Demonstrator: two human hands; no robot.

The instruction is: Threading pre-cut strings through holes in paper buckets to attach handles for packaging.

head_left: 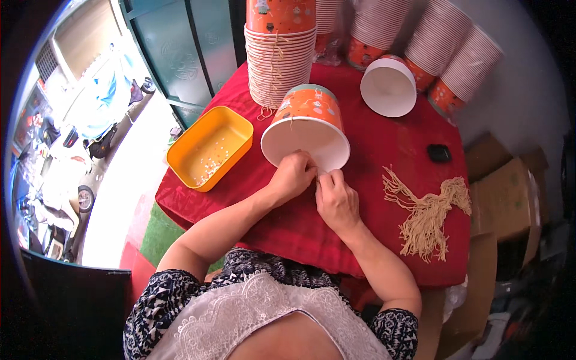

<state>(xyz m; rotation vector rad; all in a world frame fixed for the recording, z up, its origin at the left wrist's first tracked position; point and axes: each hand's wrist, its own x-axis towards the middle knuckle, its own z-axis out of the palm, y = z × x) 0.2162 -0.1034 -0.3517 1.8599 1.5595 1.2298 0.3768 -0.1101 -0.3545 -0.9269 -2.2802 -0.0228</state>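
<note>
On the red cloth just in front of the person, an orange paper bucket (307, 129) lies tipped on its side, its white open mouth turned toward them. That tilt seems meant to bring the rim within easy reach of both hands. The left hand (292, 177) is curled against the lower edge of the rim, fingers bent in and pinching at it. The right hand (336, 201) sits just beside it, thumb and forefinger drawn together on something thin at the same spot; it looks like a piece of pale string, though it is too small to tell for sure.

Behind the bucket stands a tall stack of buckets (281, 54) with strings hanging down its side, so it seems those already carry theirs. Farther right, one more bucket (389, 86) lies on its side with its white inside showing, and long nested rows of buckets (441, 42) lean against the wall.

A loose bundle of pale strings (429, 213) lies on the cloth to the right of the right hand, near enough to draw from. A small black object (439, 153) rests above it. To the left, an orange tray (209, 147) at the table's corner holds a scatter of small pale bits. Cardboard boxes (504, 192) crowd the right edge.
</note>
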